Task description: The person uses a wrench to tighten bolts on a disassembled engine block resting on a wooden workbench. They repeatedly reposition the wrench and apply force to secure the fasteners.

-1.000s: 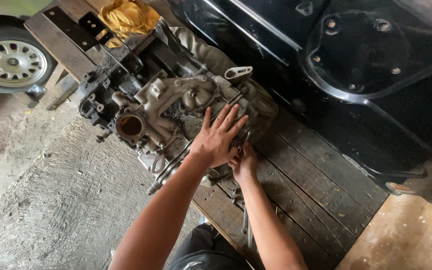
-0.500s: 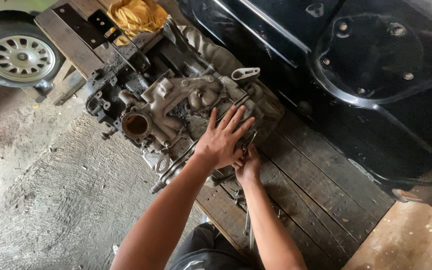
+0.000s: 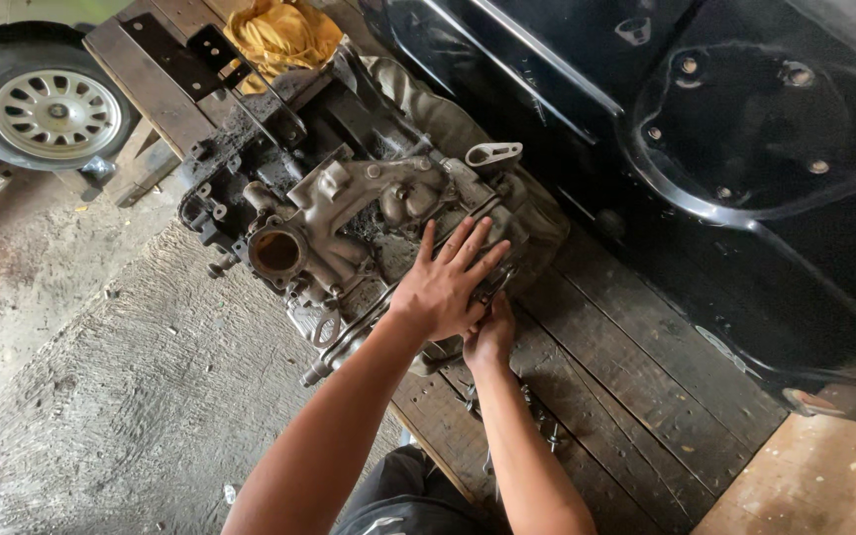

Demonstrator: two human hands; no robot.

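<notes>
A grimy grey engine block (image 3: 349, 213) lies on a low wooden platform (image 3: 636, 396). My left hand (image 3: 448, 282) rests flat on its near right side, fingers spread, holding nothing. Just below it, my right hand (image 3: 490, 337) reaches in under the left one at the engine's lower edge; its fingers are partly hidden and seem curled around a small part or tool that I cannot make out.
A black car body panel (image 3: 745, 149) fills the right side. A car wheel (image 3: 47, 109) stands at the top left, a yellow rag (image 3: 284, 35) at the top. Loose bolts and metal tools (image 3: 537, 421) lie on the planks by my right forearm. Concrete floor (image 3: 101, 396) spreads left.
The view has drifted slightly, so the engine sits a little lower and further right. Both hands stay on the same spot of the engine.
</notes>
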